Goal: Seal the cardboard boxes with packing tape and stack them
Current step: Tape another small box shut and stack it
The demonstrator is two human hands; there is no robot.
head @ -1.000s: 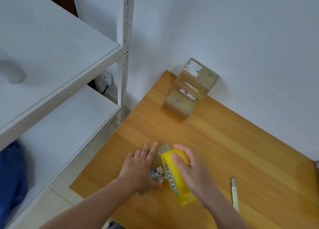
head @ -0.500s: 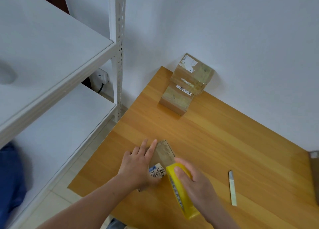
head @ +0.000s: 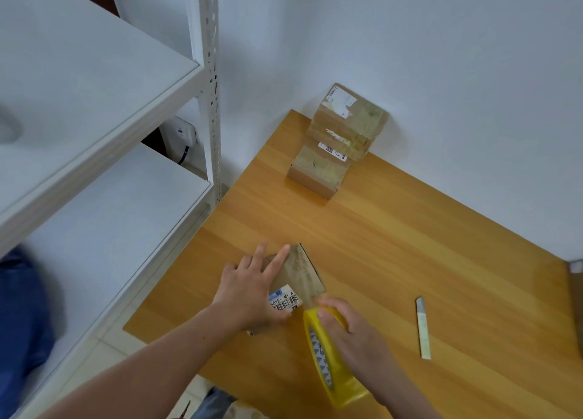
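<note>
Cardboard box (head: 301, 272) under flat left fingers (head: 279, 258); right fingers (head: 328, 317) curled round tape roll (head: 340, 384).

Left hand (head: 249, 292) flat on box (head: 299, 276) — tape roll (head: 331, 362) beside

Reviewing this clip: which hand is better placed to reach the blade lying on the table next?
Right, probably. The right hand grips the tape roll on the same side as the blade, though it would need to free itself. The left hand presses flat on the small box, farther away.
</note>
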